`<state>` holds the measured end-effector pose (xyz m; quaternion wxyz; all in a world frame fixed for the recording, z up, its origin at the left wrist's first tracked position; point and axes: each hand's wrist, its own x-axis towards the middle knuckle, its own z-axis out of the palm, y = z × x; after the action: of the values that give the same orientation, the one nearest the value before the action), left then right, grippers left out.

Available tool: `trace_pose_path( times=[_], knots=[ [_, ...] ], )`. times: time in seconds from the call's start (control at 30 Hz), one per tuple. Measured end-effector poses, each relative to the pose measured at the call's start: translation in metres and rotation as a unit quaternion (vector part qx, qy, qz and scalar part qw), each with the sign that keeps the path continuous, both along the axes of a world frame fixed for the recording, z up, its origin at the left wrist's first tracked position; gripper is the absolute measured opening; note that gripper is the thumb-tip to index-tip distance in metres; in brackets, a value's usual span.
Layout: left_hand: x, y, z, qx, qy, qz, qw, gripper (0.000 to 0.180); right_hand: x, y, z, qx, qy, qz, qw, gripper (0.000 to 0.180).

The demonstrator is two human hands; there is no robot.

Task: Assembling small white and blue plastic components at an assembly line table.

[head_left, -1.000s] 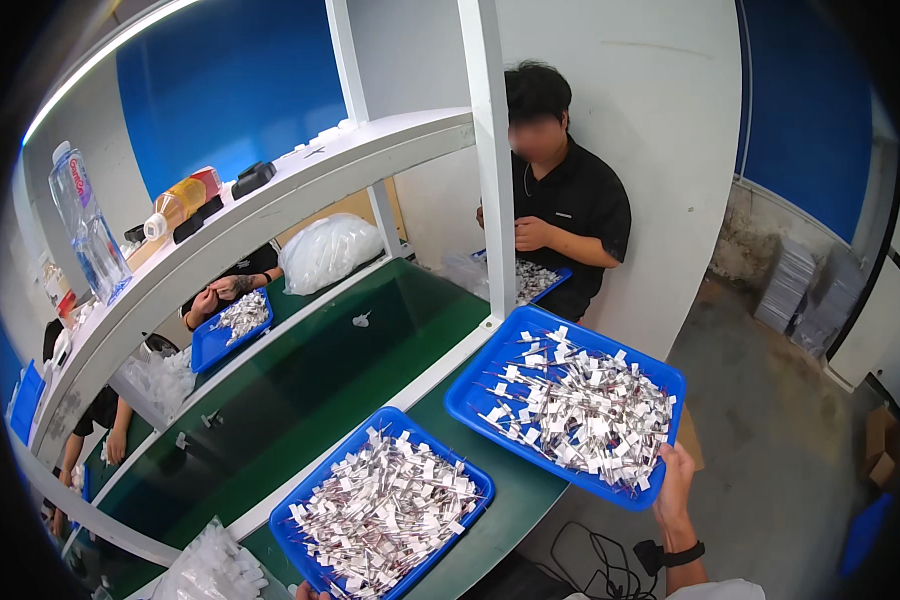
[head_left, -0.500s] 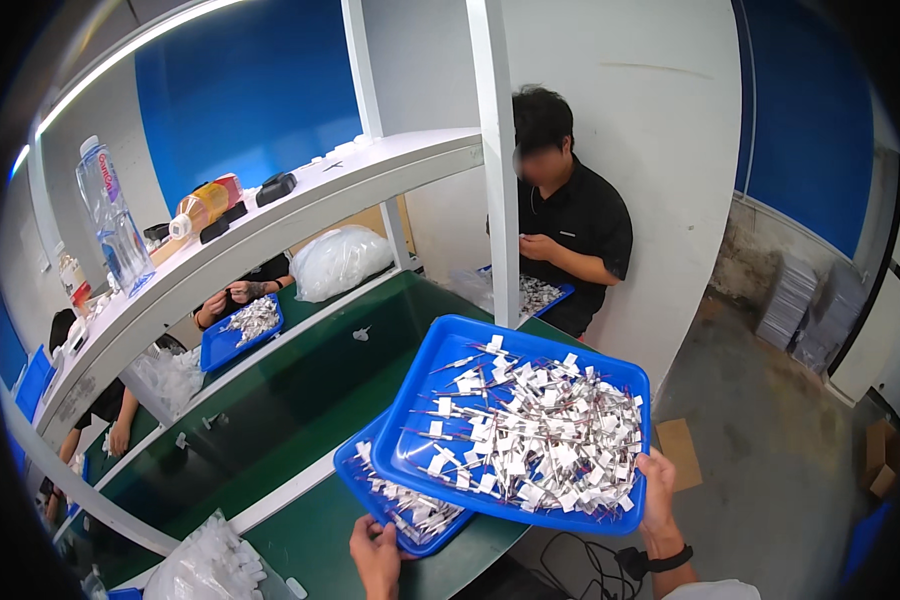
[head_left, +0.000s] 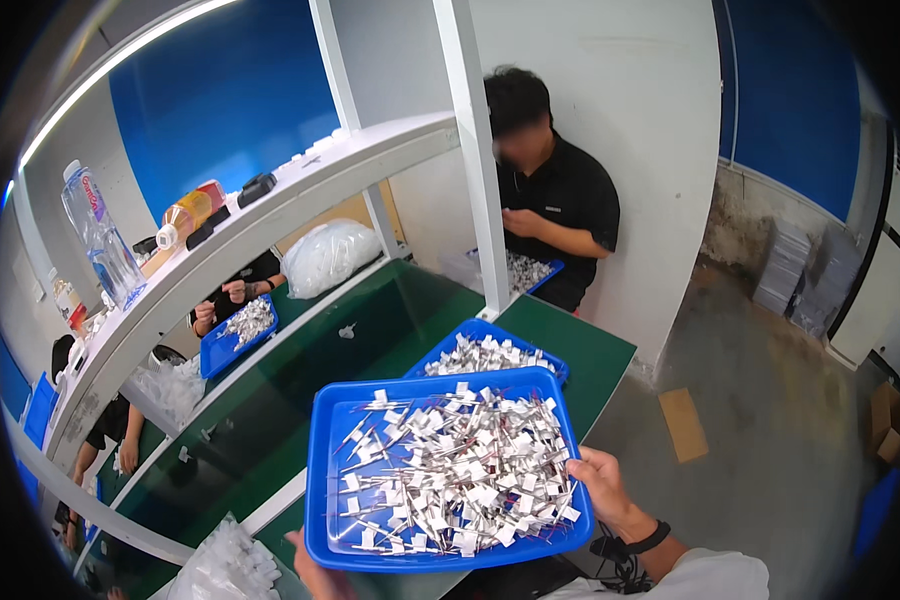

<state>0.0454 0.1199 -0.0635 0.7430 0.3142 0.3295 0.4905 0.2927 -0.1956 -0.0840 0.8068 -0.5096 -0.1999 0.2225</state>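
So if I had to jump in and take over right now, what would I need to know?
Right hand grips the right rim of the upper blue tray, which is full of small white-tagged metal parts. Left hand supports its lower edge from below. The tray is held in the air above a second filled blue tray on the green table. Done: tray lifted over the other. Left: it is not set down.
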Motion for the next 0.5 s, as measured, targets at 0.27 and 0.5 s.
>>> trace_pose_path(
  times=[0.27,0.5],
  knots=[
    [-0.107,-0.072,0.043,0.115,0.232,-0.156,0.953,0.044,-0.015,0.028,0.012,-0.071,-0.013,0.159,0.985,0.029],
    [-0.140,-0.125,0.038,0.081,0.293,0.015,0.953,0.043,-0.030,0.085,0.010,-0.121,-0.003,0.284,0.951,0.027]
  ],
)
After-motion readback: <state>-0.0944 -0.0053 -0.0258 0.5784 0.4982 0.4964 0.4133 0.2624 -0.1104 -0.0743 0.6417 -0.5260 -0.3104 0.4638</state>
